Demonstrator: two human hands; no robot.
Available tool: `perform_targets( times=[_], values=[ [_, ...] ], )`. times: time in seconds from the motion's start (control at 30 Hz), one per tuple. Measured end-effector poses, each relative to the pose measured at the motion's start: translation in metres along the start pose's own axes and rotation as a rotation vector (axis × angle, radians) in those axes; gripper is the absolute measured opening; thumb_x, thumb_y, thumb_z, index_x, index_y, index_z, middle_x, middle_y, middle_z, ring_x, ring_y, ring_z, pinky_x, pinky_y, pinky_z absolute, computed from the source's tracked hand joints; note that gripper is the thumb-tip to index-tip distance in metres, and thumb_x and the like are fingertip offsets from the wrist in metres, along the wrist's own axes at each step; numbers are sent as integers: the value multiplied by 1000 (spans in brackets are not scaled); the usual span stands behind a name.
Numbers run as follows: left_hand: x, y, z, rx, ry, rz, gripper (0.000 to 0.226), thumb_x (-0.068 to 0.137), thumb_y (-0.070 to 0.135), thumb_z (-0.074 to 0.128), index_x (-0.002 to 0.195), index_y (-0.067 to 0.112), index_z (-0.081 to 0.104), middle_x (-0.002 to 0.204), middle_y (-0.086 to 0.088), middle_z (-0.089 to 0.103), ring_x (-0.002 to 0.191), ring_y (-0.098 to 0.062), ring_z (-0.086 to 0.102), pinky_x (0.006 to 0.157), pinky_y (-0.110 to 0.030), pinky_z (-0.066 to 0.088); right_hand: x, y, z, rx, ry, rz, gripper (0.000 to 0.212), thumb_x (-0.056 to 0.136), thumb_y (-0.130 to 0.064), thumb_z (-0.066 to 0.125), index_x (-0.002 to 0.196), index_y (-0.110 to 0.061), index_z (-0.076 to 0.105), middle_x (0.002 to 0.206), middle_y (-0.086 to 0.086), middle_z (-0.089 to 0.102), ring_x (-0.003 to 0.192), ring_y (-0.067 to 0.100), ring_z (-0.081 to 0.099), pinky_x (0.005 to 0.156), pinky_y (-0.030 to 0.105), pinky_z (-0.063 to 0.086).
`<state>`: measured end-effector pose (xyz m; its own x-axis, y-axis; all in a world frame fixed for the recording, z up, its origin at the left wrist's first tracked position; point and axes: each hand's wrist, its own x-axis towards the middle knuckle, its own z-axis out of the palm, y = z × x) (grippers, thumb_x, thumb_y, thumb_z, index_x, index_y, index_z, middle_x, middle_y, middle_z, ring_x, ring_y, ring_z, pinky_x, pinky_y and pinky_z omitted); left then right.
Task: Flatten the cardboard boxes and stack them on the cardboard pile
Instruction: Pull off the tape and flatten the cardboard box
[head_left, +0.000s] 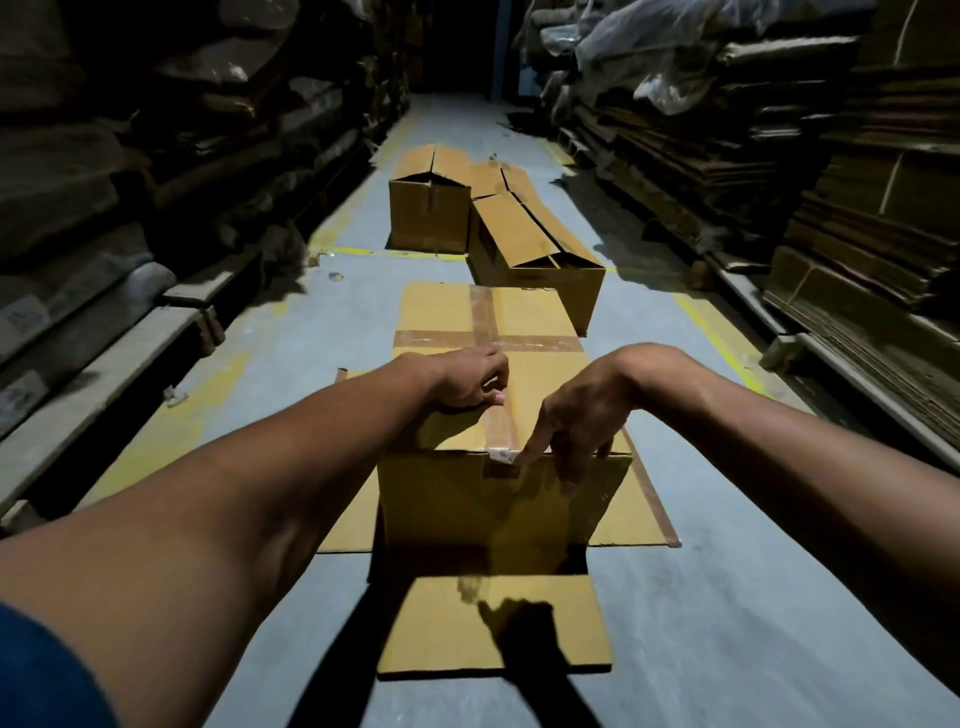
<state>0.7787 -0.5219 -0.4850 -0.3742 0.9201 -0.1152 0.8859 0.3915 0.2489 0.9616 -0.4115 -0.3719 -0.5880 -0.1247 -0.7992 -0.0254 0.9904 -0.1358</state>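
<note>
A brown cardboard box (447, 499), sealed with brown tape (496, 426) along its top, stands right in front of me on flattened cardboard sheets (348, 519). My left hand (465, 379) rests on the box top beside the tape, its fingers loosely bent and holding nothing. My right hand (576, 415) reaches over the near top edge. Its index fingertip touches the pale tape end at that edge, and its other fingers hang down the front face. Another flat sheet (441, 629) lies nearer to me.
Two open-topped boxes stand farther down the aisle, a squarer one (428, 218) and a long one (535, 249). Tall stacks of flattened cardboard (857, 234) line the right side and dark bundled stock (104, 197) the left. Grey floor with yellow lines (717, 338) runs between.
</note>
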Motion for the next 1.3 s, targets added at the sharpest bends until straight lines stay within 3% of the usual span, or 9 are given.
perform_targets(
  times=[0.13,0.27,0.37,0.67,0.77,0.93,1.1,1.23,1.3],
  values=[
    [2,-1,2,8,-2,-12,32,102,40,63,127,22,53,134,-2,51,113,-22,52,99,-41,49,-11,-14,0,6,-14,68,56,90,-34,79,139,-52,58,105,-31,58,109,18,62,99,42,58],
    [-1,9,2,3,14,-3,33,103,39,62,129,21,53,135,-4,54,112,-23,53,95,-38,48,-29,-26,0,52,-52,145,53,91,-22,78,139,-39,63,129,-5,68,105,20,70,69,26,62],
    [1,9,2,10,9,-9,33,104,40,61,129,21,53,135,-5,55,112,-24,54,96,-39,49,-34,-29,-3,114,-146,114,41,94,-17,76,131,-32,70,116,4,77,106,24,75,78,35,64],
    [-11,6,1,-42,-62,-37,41,105,42,56,140,21,47,141,-7,57,118,-25,55,99,-41,46,27,-9,44,-160,740,84,59,79,-51,85,125,-27,58,117,-6,60,102,17,59,72,36,56],
    [-15,5,3,-55,-62,-33,45,106,43,54,144,20,45,144,-7,55,124,-27,56,105,-45,46,53,-9,72,-217,853,74,60,86,-59,74,131,-25,52,123,-1,56,103,21,58,67,36,50],
    [-16,9,0,-69,-82,-47,45,106,42,55,145,19,45,144,-7,56,124,-28,56,105,-43,46,69,-10,91,-209,1069,49,28,92,-44,74,109,-29,57,119,-1,56,93,22,59,62,34,48],
    [-16,8,-1,-80,-94,-58,48,107,40,54,148,19,43,147,-9,54,128,-29,54,105,-42,45,69,-7,92,-257,1101,-32,22,92,-37,76,111,-27,70,142,3,54,104,20,61,67,28,49],
    [-14,7,0,-80,-92,-70,49,106,42,55,148,21,42,149,-9,53,128,-29,54,97,-37,41,67,-8,93,-307,1102,-92,25,94,-42,73,115,-28,75,126,-3,63,99,16,60,61,21,33],
    [-14,6,0,-78,-92,-83,50,106,44,55,148,22,42,150,-8,52,128,-30,54,97,-38,42,64,-7,93,-308,1094,-124,23,95,-41,71,114,-28,76,124,-8,67,100,15,65,58,20,38]
  ],
)
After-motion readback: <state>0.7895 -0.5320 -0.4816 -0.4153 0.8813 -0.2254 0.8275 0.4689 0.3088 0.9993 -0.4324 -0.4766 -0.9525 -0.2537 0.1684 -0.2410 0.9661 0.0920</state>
